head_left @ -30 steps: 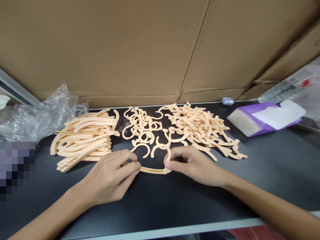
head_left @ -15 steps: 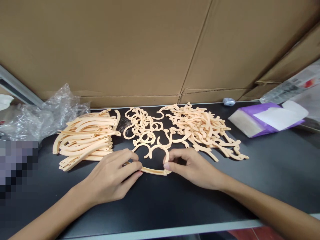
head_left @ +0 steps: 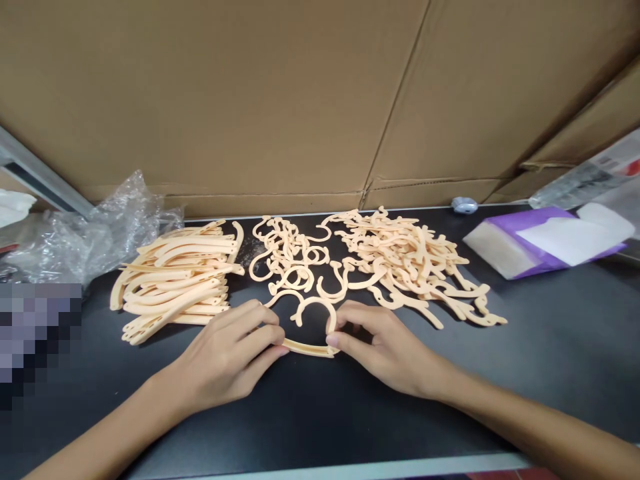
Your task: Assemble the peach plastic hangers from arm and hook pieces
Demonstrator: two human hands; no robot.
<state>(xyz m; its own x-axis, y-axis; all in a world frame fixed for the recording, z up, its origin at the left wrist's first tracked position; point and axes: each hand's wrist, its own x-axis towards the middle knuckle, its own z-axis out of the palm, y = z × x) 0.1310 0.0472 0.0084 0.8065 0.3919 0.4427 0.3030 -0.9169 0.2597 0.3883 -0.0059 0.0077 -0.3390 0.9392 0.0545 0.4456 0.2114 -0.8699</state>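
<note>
My left hand [head_left: 225,357] pinches the left part of a peach plastic curved bar [head_left: 307,348] that lies on the black table [head_left: 550,347]. My right hand [head_left: 385,343] pinches the bar's right end, where a peach plastic hook [head_left: 315,305] meets it. Behind my left hand lies a stack of curved bars [head_left: 175,277]. A loose pile of hooks [head_left: 287,257] sits beyond the held parts. A larger heap of hook-ended pieces [head_left: 410,263] spreads out behind my right hand.
Large brown cardboard sheets [head_left: 300,93] stand along the table's back edge. Crumpled clear plastic wrap [head_left: 90,233] lies at the far left. A purple and white packet [head_left: 545,237] rests at the right, with a small grey round object [head_left: 464,205] near it.
Both hands have stayed on the bar and hook, the fingers shifting slightly. The view has drifted a little, so everything sits slightly lower and to the right.
</note>
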